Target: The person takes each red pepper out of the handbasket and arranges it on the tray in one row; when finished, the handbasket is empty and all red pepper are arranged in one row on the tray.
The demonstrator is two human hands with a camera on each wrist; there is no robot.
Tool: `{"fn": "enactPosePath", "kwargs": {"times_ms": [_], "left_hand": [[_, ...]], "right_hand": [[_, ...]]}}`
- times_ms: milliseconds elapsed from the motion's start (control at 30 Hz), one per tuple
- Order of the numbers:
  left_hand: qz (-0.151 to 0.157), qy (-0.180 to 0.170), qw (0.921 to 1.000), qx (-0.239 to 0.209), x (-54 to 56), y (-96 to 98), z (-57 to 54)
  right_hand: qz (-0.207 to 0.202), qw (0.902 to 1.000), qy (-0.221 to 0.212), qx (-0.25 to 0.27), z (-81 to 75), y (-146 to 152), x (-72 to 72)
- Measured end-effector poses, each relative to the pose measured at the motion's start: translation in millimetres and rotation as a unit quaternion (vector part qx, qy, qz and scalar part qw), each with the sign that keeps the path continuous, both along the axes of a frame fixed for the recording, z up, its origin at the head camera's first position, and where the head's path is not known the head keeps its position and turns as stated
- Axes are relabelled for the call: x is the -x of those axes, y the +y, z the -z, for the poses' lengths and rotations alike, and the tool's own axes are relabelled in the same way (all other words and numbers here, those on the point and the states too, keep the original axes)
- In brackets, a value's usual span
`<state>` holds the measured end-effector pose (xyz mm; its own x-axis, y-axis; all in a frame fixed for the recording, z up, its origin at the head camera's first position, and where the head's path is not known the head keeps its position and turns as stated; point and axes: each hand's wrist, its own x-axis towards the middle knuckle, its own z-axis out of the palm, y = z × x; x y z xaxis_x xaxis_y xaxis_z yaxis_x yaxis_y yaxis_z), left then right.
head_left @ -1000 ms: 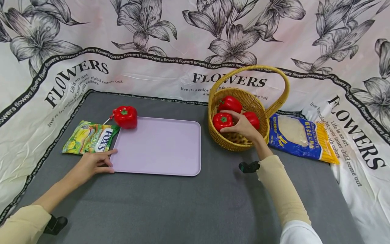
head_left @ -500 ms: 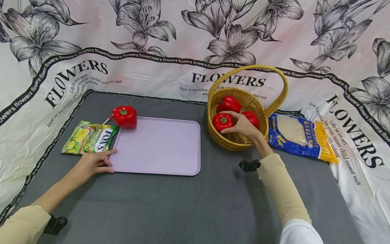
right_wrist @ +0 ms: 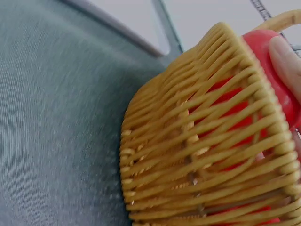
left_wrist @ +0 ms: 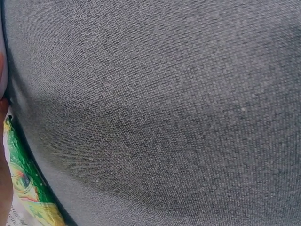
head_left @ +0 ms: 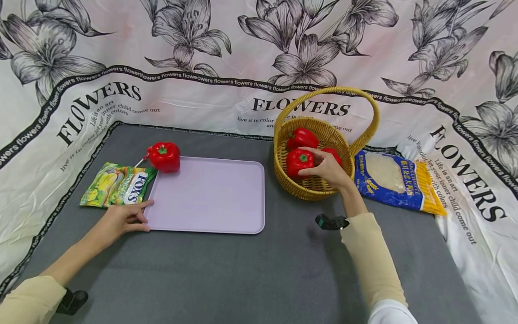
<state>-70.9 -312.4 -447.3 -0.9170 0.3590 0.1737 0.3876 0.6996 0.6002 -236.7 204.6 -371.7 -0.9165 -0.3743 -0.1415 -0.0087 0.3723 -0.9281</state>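
Note:
My right hand (head_left: 332,170) grips a glossy red bell pepper (head_left: 298,163) by its sides, thumb in front and fingers behind, inside a yellow wicker basket (head_left: 297,191). Two more red bell peppers, one at the back (head_left: 302,137) and one at the right (head_left: 332,154), lie in the basket, the right one partly behind the hand. In the right wrist view the held pepper (right_wrist: 263,49) shows above the basket rim. My left hand (head_left: 121,221) rests with thumb and index finger extended against the left edge of a lilac tray (head_left: 210,195).
Another red bell pepper (head_left: 164,157) sits at the tray's back left corner, with a thin white stick beside it. A green and yellow Fox's bag (head_left: 117,184) lies left of the tray. Right of the basket lies a blue and yellow packet (head_left: 392,180). Floral cloth (head_left: 226,105) hangs behind.
The right hand has lifted the held pepper slightly and shifted it a little to the right within the basket. The left hand stays at the tray edge. The whole head view has drifted slightly.

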Motion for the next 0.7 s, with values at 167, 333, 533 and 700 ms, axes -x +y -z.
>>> {"fn": "enactPosePath", "kwargs": {"times_ms": [167, 333, 533, 700], "left_hand": [[0.000, 0.003, 1.0000, -0.006, -0.9, 0.0, 1.3], [-0.001, 0.003, 1.0000, -0.004, -0.8, 0.5, 0.8], [-0.004, 0.000, 1.0000, -0.006, -1.5, 0.9, 1.4], [-0.002, 0.002, 0.9999, -0.011, -1.4, 1.1, 1.9]], "right_hand": [[0.022, 0.9986, -0.010, 0.048, 9.7, 3.2, 3.5], [0.046, 0.9937, -0.040, 0.095, 10.0, 3.4, 5.0], [0.041, 0.9886, -0.075, 0.124, -2.4, -1.7, 3.5], [0.047, 0.9880, -0.093, 0.114, -12.1, -8.8, -0.2]]}}
